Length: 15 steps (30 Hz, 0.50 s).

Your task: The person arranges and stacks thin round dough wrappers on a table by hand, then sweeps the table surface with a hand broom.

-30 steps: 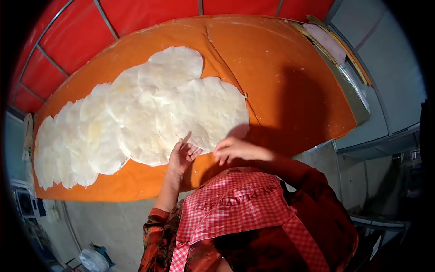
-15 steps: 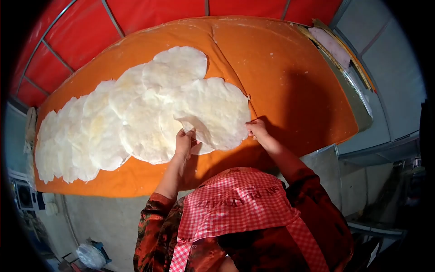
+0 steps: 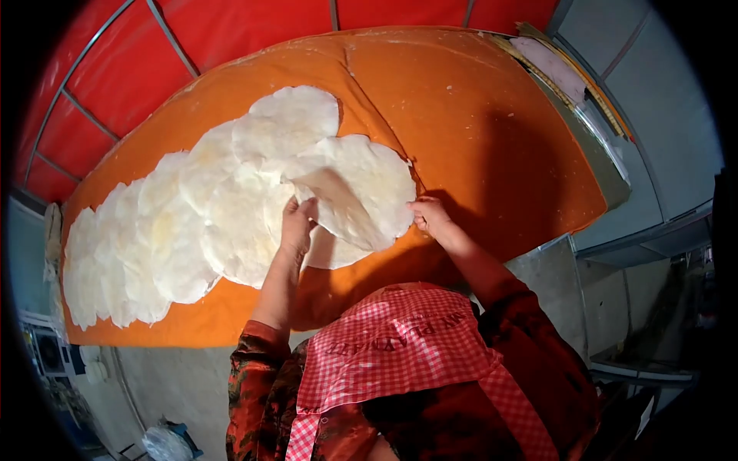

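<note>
My left hand (image 3: 297,223) pinches the near-left edge of a thin, round white flatbread sheet (image 3: 377,180), lifting that edge so it curls up and casts a shadow. At the sheet's right edge, my right hand (image 3: 430,214) is closed with the rim between thumb and fingers. The sheet's far part lies flat. Beneath it and to the left, several similar pale sheets (image 3: 177,223) overlap in a long row. All of them rest on an orange cloth (image 3: 453,100) spread over a broad surface.
Red panels (image 3: 254,31) with metal bars stand behind the cloth. Boards and a pale pink piece (image 3: 547,65) lie at the far right corner. A clear plastic bag (image 3: 165,444) sits on the floor at lower left. My checked apron (image 3: 400,346) is close to the near edge.
My left hand has raised the sheet's near-left edge higher and moved up and slightly left, exposing more of its underside. My right hand stays at the right rim. The view has shifted slightly.
</note>
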Each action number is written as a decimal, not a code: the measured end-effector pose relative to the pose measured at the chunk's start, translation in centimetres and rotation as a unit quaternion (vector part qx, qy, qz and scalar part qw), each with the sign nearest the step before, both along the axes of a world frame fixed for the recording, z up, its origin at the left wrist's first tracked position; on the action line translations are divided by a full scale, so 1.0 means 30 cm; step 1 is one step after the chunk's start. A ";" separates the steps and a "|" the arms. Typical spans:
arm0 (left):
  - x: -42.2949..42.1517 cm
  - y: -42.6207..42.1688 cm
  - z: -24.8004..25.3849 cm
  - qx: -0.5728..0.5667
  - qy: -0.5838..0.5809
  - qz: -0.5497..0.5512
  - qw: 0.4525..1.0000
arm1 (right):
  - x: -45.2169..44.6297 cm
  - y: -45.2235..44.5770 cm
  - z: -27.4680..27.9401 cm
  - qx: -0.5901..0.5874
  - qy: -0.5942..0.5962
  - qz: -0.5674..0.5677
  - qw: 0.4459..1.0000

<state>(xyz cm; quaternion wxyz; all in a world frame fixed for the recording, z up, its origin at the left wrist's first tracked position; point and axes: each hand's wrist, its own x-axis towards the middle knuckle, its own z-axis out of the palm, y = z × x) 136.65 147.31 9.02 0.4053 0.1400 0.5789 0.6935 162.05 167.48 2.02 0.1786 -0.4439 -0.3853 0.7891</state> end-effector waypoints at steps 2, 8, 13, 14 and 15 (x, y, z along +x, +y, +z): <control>-0.054 -0.006 0.026 0.017 0.031 0.021 0.999 | -0.011 -0.030 0.110 0.021 0.054 -0.001 0.998; -0.108 -0.140 -0.014 -0.061 0.002 0.111 0.992 | -0.018 -0.110 0.126 0.007 0.077 0.053 0.996; -0.118 -0.253 -0.231 -0.140 -0.026 0.083 0.986 | -0.055 -0.137 0.030 0.028 -0.012 0.069 0.997; -0.123 -0.265 -0.244 -0.137 -0.022 0.085 0.987 | -0.062 -0.139 0.020 0.057 -0.021 0.065 0.996; -0.111 -0.264 -0.216 -0.133 -0.020 0.086 0.987 | -0.076 -0.139 0.024 0.088 -0.032 0.061 0.994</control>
